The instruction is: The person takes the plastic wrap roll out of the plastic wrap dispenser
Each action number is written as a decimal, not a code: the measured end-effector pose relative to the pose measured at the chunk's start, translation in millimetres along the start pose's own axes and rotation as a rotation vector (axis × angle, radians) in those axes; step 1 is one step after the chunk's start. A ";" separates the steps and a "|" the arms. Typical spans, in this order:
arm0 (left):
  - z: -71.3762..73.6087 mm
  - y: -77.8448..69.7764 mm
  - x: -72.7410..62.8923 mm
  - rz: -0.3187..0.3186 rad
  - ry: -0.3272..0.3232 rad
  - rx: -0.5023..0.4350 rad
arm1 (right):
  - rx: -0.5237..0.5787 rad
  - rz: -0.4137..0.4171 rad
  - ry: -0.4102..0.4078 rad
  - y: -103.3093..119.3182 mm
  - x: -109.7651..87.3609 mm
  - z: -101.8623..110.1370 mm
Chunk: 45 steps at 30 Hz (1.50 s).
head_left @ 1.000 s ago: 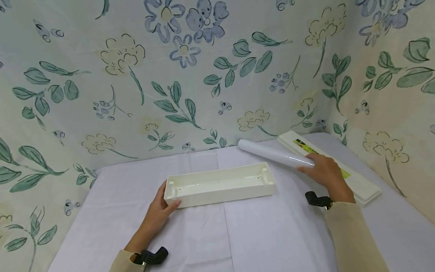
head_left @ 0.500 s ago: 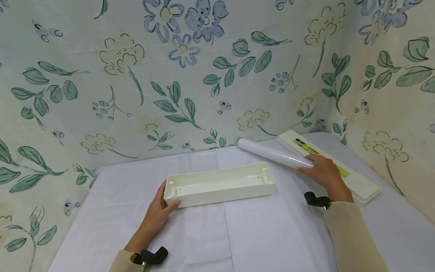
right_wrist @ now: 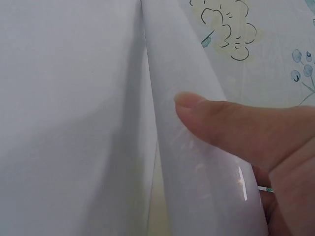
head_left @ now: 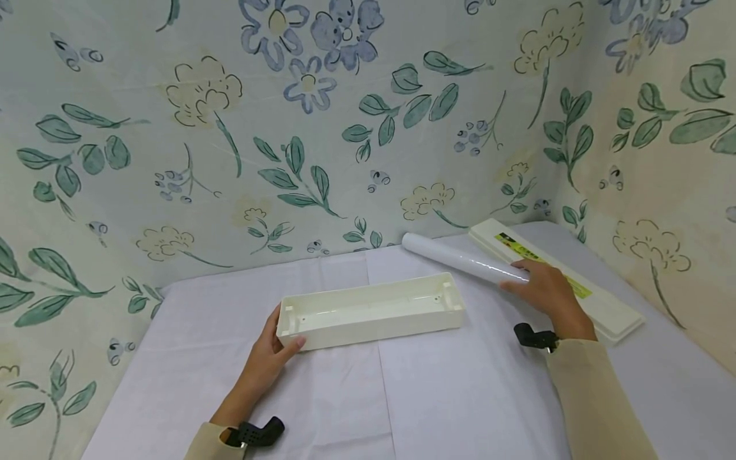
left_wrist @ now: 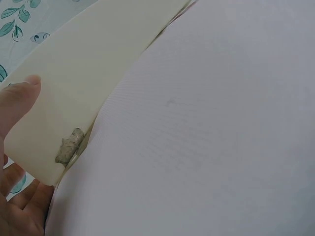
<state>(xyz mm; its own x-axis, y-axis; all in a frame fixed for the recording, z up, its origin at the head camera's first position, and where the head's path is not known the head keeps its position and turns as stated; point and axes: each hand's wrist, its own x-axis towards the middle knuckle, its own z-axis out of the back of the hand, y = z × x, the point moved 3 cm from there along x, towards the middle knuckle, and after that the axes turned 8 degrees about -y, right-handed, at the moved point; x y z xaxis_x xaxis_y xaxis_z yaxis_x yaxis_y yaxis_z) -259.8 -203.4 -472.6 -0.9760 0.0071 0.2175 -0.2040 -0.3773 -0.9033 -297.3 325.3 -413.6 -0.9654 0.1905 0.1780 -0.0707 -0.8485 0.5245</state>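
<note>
A long cream plastic box point(head_left: 374, 322) with an open top stands in the middle of the table. My left hand point(head_left: 266, 364) grips its left end, thumb on the front wall and the other fingers behind the end; in the left wrist view the thumb lies on the box wall point(left_wrist: 93, 59), near a grey smudge low down. To the right, my right hand point(head_left: 549, 294) holds the near end of a shiny white roll, likely plastic film point(head_left: 454, 255). Its thumb point(right_wrist: 211, 118) presses along the top of the roll in the right wrist view, and the other fingers are mostly hidden beneath.
A long cream lid point(head_left: 609, 313) with a green and yellow label lies at the right, partly behind the right hand. White cloth point(head_left: 230, 332) covers the table. Flower-printed fabric point(head_left: 322, 160) rises along the back and right side.
</note>
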 end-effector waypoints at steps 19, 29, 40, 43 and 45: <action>-0.7 -0.3 -0.6 -0.012 0.002 0.027 | -0.074 -0.018 0.037 0.0 2.3 -6.6; -0.3 -0.4 0.0 -0.008 -0.001 0.038 | -0.093 -0.063 0.078 1.1 2.2 -9.8; -0.4 2.5 0.8 -0.003 0.001 0.044 | -0.099 -0.072 0.081 -2.2 2.9 -12.9; -0.3 2.5 0.9 -0.009 0.001 0.040 | -0.095 -0.075 0.081 -2.9 3.2 -13.4; -0.3 1.8 0.6 -0.011 0.001 0.034 | -0.092 -0.078 0.081 -2.7 3.1 -13.3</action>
<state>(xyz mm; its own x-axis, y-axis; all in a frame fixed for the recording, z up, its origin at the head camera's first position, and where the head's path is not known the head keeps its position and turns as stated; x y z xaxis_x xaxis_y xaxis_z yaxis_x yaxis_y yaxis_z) -260.7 -203.7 -474.2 -0.9739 0.0123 0.2264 -0.2116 -0.4087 -0.8878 -303.4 321.6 -425.5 -0.9729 0.2205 0.0699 -0.1655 -0.8749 0.4552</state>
